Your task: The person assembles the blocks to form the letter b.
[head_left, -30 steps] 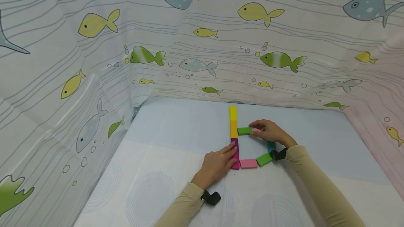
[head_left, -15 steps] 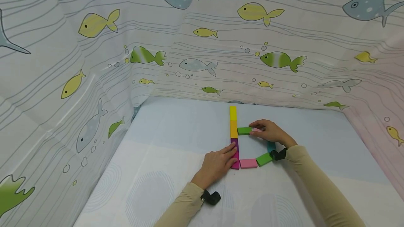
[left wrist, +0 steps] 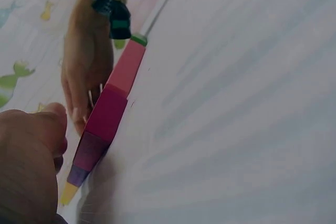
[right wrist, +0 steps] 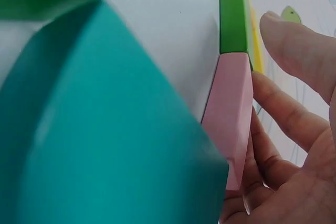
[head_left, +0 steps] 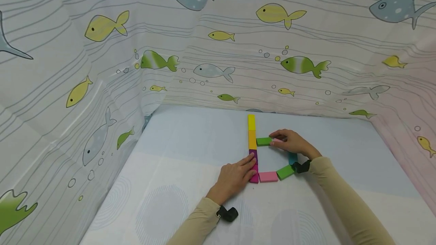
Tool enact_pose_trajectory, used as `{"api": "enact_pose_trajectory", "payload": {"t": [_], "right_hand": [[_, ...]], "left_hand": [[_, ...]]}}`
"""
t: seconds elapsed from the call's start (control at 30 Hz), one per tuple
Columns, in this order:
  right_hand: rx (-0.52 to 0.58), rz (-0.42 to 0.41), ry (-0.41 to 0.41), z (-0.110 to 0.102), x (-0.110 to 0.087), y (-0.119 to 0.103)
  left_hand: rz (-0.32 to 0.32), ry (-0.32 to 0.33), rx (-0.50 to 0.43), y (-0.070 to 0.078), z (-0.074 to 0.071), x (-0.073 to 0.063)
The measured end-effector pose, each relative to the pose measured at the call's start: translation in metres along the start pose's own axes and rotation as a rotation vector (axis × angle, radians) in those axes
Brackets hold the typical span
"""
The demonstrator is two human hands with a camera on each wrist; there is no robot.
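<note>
In the head view my left hand (head_left: 231,179) rests with extended fingertips on a purple block (head_left: 253,155) and the magenta block (head_left: 254,178) before it. These belong to an upright line with an orange block (head_left: 252,139) and a yellow block (head_left: 251,122). My right hand (head_left: 291,141) is at a pink block (right wrist: 231,114), its fingers along the far side. The right wrist view shows the thumb apart from that block. A green block (head_left: 263,141) joins it to the line. A teal block (head_left: 292,158), partly hidden, lies under the right wrist.
Another green block (head_left: 285,172) and a second pink block (head_left: 268,177) close the loop at the near side. The pale tabletop (head_left: 190,131) extends around the blocks. A fish-print curtain (head_left: 218,48) stands behind and at both sides.
</note>
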State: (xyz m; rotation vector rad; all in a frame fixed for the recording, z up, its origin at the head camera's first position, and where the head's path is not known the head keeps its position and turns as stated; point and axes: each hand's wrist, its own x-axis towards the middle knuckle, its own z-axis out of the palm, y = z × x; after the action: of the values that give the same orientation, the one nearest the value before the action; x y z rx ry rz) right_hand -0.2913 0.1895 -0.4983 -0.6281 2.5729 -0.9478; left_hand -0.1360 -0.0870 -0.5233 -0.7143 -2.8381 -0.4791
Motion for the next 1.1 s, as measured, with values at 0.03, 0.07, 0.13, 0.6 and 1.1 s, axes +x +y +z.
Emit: {"api": "enact_pose_trajectory", "payload": {"t": [0.03,0.07,0.13,0.6,1.1], "right_hand": [[0.009,0.006,-0.003,0.0,0.0,0.0],[0.018,0.013,-0.004,-0.001,0.0,0.001],[0.035,0.026,-0.011,-0.002,-0.001,0.002],[0.151,0.072,-0.013,-0.005,-0.004,0.021],[0.225,0.102,-0.001,-0.01,-0.011,0.034]], "left_hand": [[0.004,0.013,-0.002,0.0,0.0,0.0],[0.006,0.027,-0.007,-0.001,0.0,0.0],[0.014,0.06,-0.015,-0.002,-0.001,-0.001],[-0.026,0.04,-0.099,-0.001,-0.001,-0.001],[-0.06,0.038,-0.179,-0.002,0.004,0.001]]}}
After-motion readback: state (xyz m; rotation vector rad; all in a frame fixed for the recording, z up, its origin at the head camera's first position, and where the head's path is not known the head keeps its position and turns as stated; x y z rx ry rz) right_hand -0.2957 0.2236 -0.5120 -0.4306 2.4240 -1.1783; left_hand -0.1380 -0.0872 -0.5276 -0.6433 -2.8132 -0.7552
